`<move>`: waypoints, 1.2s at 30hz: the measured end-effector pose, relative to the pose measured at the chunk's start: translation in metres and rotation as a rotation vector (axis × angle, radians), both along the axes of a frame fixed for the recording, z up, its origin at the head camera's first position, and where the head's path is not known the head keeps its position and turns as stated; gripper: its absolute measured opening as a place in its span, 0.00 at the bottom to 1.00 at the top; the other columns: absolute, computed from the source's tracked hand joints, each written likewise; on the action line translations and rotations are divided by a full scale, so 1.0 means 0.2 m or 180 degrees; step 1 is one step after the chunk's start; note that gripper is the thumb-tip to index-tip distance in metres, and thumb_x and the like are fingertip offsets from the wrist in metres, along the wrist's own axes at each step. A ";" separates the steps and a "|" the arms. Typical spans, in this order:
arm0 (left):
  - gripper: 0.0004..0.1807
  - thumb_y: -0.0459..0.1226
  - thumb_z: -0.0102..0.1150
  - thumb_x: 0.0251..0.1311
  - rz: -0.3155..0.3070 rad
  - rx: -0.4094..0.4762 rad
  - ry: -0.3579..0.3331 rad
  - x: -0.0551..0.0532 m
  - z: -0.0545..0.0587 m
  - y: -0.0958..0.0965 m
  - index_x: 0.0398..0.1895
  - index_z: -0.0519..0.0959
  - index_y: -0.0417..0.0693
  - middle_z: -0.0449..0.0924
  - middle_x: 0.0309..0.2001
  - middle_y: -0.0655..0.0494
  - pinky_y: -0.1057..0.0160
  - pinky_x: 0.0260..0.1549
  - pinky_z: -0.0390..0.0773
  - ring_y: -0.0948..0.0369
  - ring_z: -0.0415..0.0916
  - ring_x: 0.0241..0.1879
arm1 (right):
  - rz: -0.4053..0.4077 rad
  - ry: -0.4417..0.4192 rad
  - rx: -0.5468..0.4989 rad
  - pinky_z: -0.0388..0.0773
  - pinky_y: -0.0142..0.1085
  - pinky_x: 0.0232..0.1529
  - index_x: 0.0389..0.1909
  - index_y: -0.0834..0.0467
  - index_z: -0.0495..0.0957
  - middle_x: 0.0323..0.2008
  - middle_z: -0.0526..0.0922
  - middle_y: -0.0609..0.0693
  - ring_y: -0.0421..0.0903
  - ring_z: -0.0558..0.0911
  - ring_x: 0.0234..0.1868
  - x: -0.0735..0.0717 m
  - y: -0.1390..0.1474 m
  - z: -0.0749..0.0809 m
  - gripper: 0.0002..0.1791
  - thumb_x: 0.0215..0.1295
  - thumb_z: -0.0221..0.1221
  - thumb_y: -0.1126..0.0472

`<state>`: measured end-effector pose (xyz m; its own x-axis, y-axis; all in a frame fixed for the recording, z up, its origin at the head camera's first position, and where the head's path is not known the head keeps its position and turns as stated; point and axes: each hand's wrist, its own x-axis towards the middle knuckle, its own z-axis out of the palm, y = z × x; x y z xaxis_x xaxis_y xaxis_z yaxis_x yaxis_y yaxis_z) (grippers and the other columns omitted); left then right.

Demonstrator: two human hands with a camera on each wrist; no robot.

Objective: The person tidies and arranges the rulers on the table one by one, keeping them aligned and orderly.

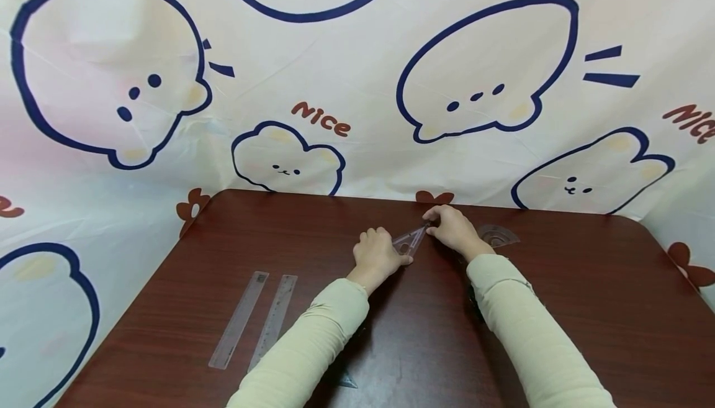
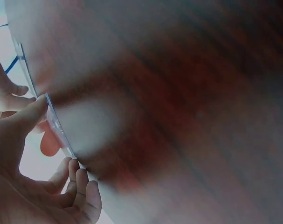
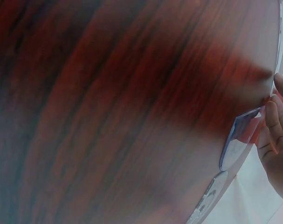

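A clear triangular set square [image 1: 411, 241] lies over the far middle of the brown table, between both hands. My left hand [image 1: 377, 256] holds its left and near side; the left wrist view shows the thumb at one edge of the set square [image 2: 57, 126] and curled fingers at the other. My right hand [image 1: 454, 231] pinches its far right corner between thumb and fingers. Just right of that hand lies a clear protractor [image 1: 498, 235], partly covered by the wrist. In the right wrist view, the fingers [image 3: 272, 123] are partly cut off by the frame edge.
Two clear straight rulers, the left ruler [image 1: 239, 321] and the right ruler [image 1: 274, 321], lie side by side on the table [image 1: 581, 308]. The left sleeve covers part of the second. A clear pointed piece [image 1: 347, 380] shows beneath the left forearm. A patterned curtain [image 1: 368, 72] borders the far edge.
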<state>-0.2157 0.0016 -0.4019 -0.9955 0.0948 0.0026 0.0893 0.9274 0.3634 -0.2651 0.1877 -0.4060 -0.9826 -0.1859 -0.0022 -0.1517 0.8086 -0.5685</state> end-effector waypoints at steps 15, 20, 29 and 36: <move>0.37 0.60 0.76 0.43 0.0074 0.0056 -0.0049 0.01 0.00 0.00 0.40 0.76 0.38 0.74 0.36 0.46 0.53 0.32 0.76 0.51 0.73 0.39 | -0.0218 -0.0091 0.0004 0.71 0.55 0.55 0.53 0.60 0.80 0.51 0.81 0.59 0.58 0.78 0.54 0.00 -0.03 0.01 0.16 0.66 0.64 0.64; 0.36 0.60 0.76 0.43 0.0076 0.0058 -0.0002 0.01 0.00 -0.01 0.39 0.76 0.38 0.74 0.35 0.47 0.54 0.31 0.75 0.52 0.73 0.38 | -0.0300 -0.0101 -0.0015 0.71 0.55 0.55 0.53 0.59 0.81 0.52 0.81 0.58 0.58 0.78 0.55 0.00 -0.04 0.00 0.15 0.66 0.64 0.63; 0.37 0.61 0.76 0.43 0.0064 0.0003 -0.0004 0.00 -0.01 -0.01 0.40 0.77 0.38 0.75 0.34 0.47 0.54 0.31 0.75 0.52 0.74 0.37 | -0.0281 -0.0139 -0.0259 0.70 0.54 0.57 0.55 0.63 0.79 0.52 0.80 0.62 0.59 0.77 0.56 -0.01 -0.05 0.00 0.17 0.66 0.63 0.64; 0.37 0.62 0.75 0.42 0.0053 -0.0010 -0.0019 -0.01 -0.01 0.00 0.39 0.76 0.39 0.76 0.35 0.47 0.54 0.32 0.75 0.51 0.74 0.38 | -0.0292 -0.0137 -0.0268 0.69 0.55 0.59 0.56 0.63 0.78 0.54 0.79 0.61 0.59 0.76 0.57 -0.01 -0.05 0.00 0.18 0.66 0.63 0.65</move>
